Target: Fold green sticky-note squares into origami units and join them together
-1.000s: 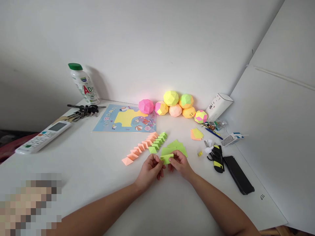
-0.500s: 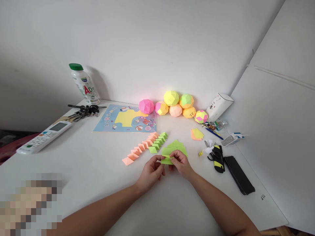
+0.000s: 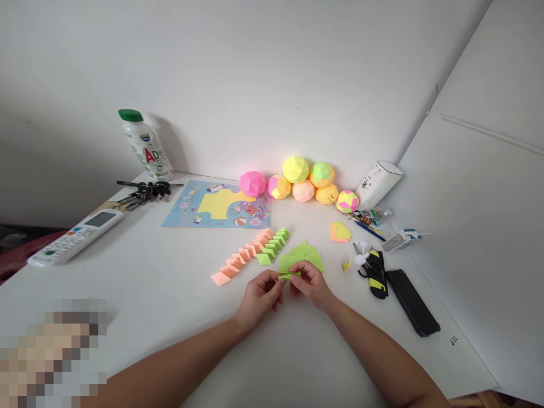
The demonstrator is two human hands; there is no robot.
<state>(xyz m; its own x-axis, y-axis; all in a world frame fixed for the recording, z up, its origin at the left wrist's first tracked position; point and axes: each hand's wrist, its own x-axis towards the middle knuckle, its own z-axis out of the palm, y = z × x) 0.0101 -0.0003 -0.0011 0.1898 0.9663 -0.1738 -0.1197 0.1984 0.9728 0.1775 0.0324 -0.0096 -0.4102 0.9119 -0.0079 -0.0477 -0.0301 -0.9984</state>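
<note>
My left hand (image 3: 260, 296) and my right hand (image 3: 311, 285) together pinch a small green paper piece (image 3: 289, 275), folded narrow between the fingertips, just above the white table (image 3: 148, 294). Right behind it lies a fan of loose green paper squares (image 3: 305, 256). To the left runs a slanted row of folded orange paper units (image 3: 242, 256) with a shorter row of folded green units (image 3: 273, 243) beside it.
Several coloured paper balls (image 3: 302, 180) sit against the wall. A picture sheet (image 3: 219, 206), keys (image 3: 144, 190), a remote (image 3: 74, 237) and a bottle (image 3: 144, 144) lie left. At right are sticky notes (image 3: 340, 231), scissors (image 3: 375, 272), a black phone (image 3: 413, 302), a white box (image 3: 377, 183).
The green piece went from a wider open fold to a thin flattened strip between my fingertips. Both hands stayed in place.
</note>
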